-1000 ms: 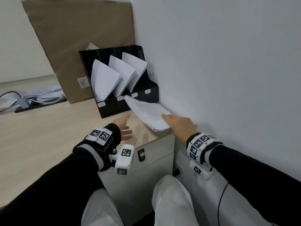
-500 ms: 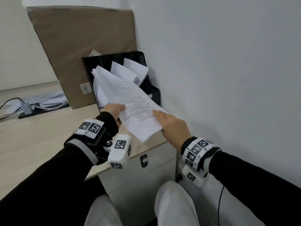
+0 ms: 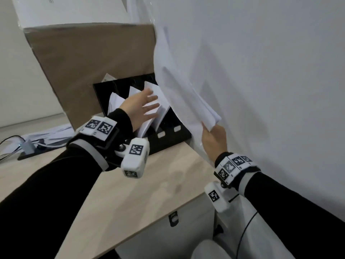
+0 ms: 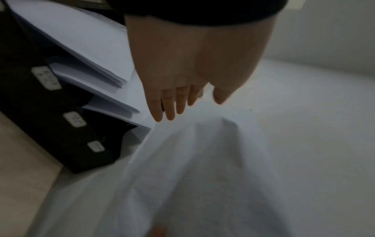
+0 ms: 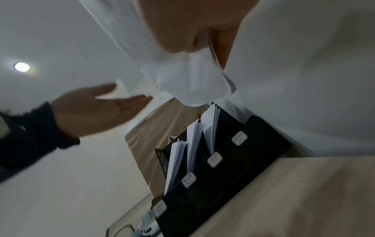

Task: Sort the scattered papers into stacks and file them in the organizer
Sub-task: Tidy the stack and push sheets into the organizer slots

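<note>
My right hand pinches the lower corner of a white paper stack and holds it raised, nearly upright, close to the wall. The right wrist view shows thumb and fingers clamped on that stack. The black organizer stands at the desk's back, with filed papers leaning in three of its slots. My left hand is spread, fingers straight, over those filed papers and holds nothing. In the left wrist view the fingers hover beside the filed sheets, above the held stack.
A large cardboard box leans behind the organizer. Cables and an adapter lie at the far left with loose sheets. The white wall runs along the right. A drawer lock sits below the desk edge.
The stack came up off the desk in both hands. My left hand let go and moved to the filed papers, while my right hand swung the stack upright beside the wall.
</note>
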Demonstrator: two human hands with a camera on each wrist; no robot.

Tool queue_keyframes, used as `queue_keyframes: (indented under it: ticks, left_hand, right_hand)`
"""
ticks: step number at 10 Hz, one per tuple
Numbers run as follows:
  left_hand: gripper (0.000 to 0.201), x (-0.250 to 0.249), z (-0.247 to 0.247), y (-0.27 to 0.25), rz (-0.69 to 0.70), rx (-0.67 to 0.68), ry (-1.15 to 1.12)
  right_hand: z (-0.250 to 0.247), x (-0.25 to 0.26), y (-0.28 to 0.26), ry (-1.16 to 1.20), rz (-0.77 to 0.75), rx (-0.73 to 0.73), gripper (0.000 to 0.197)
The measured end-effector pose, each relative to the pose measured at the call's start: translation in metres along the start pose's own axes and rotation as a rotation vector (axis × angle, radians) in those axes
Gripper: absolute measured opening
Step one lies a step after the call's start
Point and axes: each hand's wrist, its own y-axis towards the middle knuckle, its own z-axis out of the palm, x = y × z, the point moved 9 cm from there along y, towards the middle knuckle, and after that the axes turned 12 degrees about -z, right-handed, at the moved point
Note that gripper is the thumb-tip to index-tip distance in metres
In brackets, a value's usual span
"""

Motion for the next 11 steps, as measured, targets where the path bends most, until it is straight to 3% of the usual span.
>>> queue_keyframes:
  ticks: [1, 2, 3, 5, 7, 8, 9, 10, 11]
  left_hand:
    - [0.016, 0.027, 0.008, 0.05, -0.131, -0.014, 0.089]
    - [0.025, 0.055, 0.029, 0.094, -0.222, -0.035, 0.259]
    - [0.045, 0.069, 0.046, 0.132, -0.223, -0.044, 0.405]
    - [0.054, 0.058, 0.034, 0.172, -0.127, -0.146, 0.385]
    - [0.054, 0.015, 0.006, 0.15, -0.039, -0.21, 0.152]
    - [0.063, -0.001, 0.002, 0.139, -0.055, -0.169, 0.097]
    - [0.076, -0.02, 0.0, 0.127, -0.071, -0.144, 0.028]
    - [0.107, -0.035, -0.009, 0.124, -0.083, -0.175, 0.015]
    - [0.106, -0.05, -0.007, 0.122, -0.063, -0.152, 0.033]
  right_hand:
    - [0.009, -0.025, 0.012, 0.085, 0.093, -0.013, 0.041]
    - [0.013, -0.04, 0.026, 0.056, 0.102, -0.035, 0.036]
    - [0.016, -0.054, 0.037, 0.01, 0.076, -0.041, 0.039]
    - [0.021, -0.064, 0.042, 0.006, 0.165, -0.032, 0.047]
    - [0.045, -0.064, 0.061, 0.048, 0.114, -0.08, 0.036]
    - [0.059, -0.045, 0.073, 0.043, 0.045, -0.014, 0.026]
    - [0.073, -0.033, 0.084, -0.038, -0.019, 0.099, 0.035]
    - [0.093, -0.03, 0.092, -0.166, -0.166, 0.239, 0.062]
    - [0.115, -0.042, 0.101, -0.255, -0.193, 0.336, 0.059]
